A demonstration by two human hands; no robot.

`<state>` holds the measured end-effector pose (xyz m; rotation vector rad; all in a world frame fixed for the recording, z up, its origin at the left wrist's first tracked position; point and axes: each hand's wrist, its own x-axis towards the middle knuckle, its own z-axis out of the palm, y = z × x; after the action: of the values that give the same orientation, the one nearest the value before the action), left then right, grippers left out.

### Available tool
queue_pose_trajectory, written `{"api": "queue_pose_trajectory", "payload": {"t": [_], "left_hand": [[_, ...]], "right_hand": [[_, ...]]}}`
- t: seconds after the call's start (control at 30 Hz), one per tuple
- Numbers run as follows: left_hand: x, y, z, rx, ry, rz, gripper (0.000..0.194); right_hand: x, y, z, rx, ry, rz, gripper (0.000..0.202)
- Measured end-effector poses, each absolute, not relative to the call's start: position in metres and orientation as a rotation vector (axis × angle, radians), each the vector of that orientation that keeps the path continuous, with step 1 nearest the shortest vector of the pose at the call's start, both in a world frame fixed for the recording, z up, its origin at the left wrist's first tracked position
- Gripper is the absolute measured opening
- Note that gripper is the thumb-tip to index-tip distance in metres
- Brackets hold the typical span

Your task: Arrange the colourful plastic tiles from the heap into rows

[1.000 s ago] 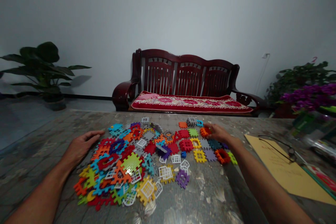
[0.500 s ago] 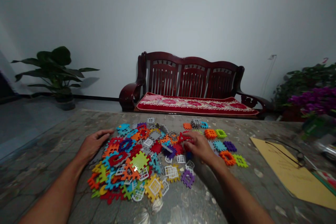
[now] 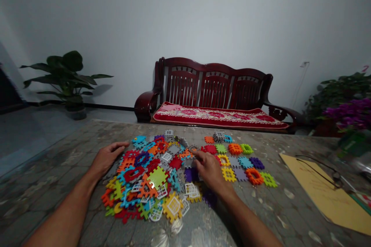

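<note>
A large heap of colourful notched plastic pieces, with a lime green piece on top, lies on the grey patterned table. My left hand rests at the heap's left edge, fingers apart and holding nothing. Over the heap's right side is my right hand, its fingers bent down beside a purple piece; its fingertips are partly hidden, and whether they grip anything cannot be made out. Right of it, separate pieces lie in rough rows, among them a yellow piece and an orange ring-like piece.
Eyeglasses rest on a yellow-brown sheet at the right. Behind the table is a dark wooden bench with a red floral cover. A potted plant stands at the left, purple flowers at the right.
My right hand has moved from the red pieces near the heap's upper right slightly left and nearer to me. My left hand stays in place. The view has shifted slightly.
</note>
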<state>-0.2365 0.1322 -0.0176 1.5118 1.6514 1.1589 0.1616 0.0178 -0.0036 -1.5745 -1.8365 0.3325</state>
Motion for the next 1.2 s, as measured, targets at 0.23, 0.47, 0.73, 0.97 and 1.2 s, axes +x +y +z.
{"api": "queue_pose_trajectory", "payload": {"t": [0.23,0.47,0.73,0.97,1.2], "left_hand": [[-0.234,0.129,-0.013,1.519,1.678,1.158,0.044],[-0.233,0.129,-0.011,1.504,1.672,1.16,0.043],[-0.232,0.13,-0.013,1.476,1.703,1.184,0.033],[-0.234,0.129,-0.012,1.512,1.685,1.142,0.04],[-0.233,0.129,-0.011,1.529,1.71,1.126,0.042]], "right_hand": [[0.16,0.016,-0.002,-1.502,-1.773,0.455,0.038],[0.155,0.013,-0.014,-1.316,-1.826,0.48,0.033],[0.155,0.007,-0.021,-1.312,-1.867,0.455,0.052],[0.146,-0.011,-0.003,-1.51,-2.086,0.309,0.04],[0.138,-0.021,0.004,-1.568,-2.277,0.221,0.055]]}}
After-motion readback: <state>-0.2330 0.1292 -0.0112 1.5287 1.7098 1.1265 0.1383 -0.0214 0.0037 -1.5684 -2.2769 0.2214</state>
